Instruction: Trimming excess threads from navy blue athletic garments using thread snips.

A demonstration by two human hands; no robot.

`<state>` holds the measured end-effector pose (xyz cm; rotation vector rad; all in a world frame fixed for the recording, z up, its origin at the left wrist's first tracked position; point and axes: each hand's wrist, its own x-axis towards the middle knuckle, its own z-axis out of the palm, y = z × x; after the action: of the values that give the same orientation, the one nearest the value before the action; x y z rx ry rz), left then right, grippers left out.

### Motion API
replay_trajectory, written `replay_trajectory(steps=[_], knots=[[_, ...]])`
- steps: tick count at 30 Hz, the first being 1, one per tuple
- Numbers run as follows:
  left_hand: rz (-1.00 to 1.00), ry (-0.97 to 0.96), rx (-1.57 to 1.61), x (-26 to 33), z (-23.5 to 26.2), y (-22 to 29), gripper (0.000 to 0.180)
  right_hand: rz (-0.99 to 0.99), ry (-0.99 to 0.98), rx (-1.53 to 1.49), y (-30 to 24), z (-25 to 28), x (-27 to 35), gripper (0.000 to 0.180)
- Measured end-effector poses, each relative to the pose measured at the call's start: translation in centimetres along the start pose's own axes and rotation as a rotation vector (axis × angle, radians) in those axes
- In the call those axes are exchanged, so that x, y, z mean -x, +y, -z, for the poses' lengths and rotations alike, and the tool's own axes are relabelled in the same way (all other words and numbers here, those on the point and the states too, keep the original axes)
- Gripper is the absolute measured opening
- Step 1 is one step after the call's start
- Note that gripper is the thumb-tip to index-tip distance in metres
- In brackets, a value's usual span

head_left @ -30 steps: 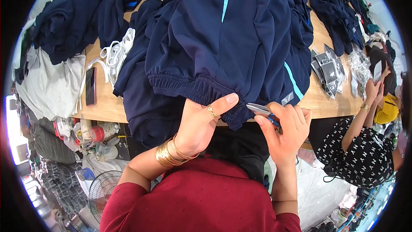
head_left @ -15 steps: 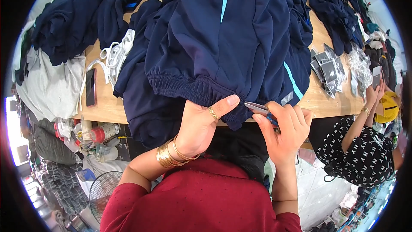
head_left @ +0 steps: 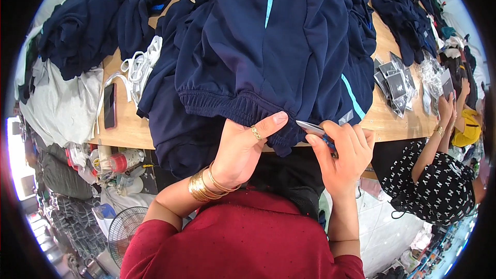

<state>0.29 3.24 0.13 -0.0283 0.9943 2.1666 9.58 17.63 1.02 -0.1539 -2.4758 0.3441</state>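
A navy garment (head_left: 243,46) with light-blue stripes and a gathered elastic band lies over the table's near edge. My left hand (head_left: 243,142) pinches that band, thumb on top and the other fingers hidden underneath. Close to the thumb, at the band's edge, are the pointed metal blades of thread snips (head_left: 309,126). My right hand (head_left: 345,152) is closed around the snips, of which a little blue handle shows. Whether the blades touch the cloth I cannot tell.
More navy garments (head_left: 98,15) are heaped at the left. White cord (head_left: 139,70) and a phone (head_left: 110,106) rest on the wooden table (head_left: 132,132). Dark tags in clear plastic (head_left: 397,85) lie at the right, where another person's hands (head_left: 445,108) hold a dark card. A fan (head_left: 124,230) stands lower left.
The snips' blades have shifted slightly and look closer together. My left hand and the garment are almost unmoved. At the right, the other person's hands have moved with the card.
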Motion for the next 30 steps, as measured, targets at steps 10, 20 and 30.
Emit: replay_trajectory(steps=[10,20,30], knots=[[-0.009,-0.007,-0.027,0.2,-0.4,-0.4,0.028,-0.067,0.022,-0.365,-1.1,-1.6,-0.6,0.029],[-0.075,0.043,-0.073,-0.4,2.1,-0.7,0.040,-0.695,0.467,-1.097,3.4,-0.1,1.4,0.013],[-0.028,0.083,-0.114,-0.2,3.6,-1.9,0.050,-0.673,-0.013,-0.136,7.0,-1.7,5.5,0.010]])
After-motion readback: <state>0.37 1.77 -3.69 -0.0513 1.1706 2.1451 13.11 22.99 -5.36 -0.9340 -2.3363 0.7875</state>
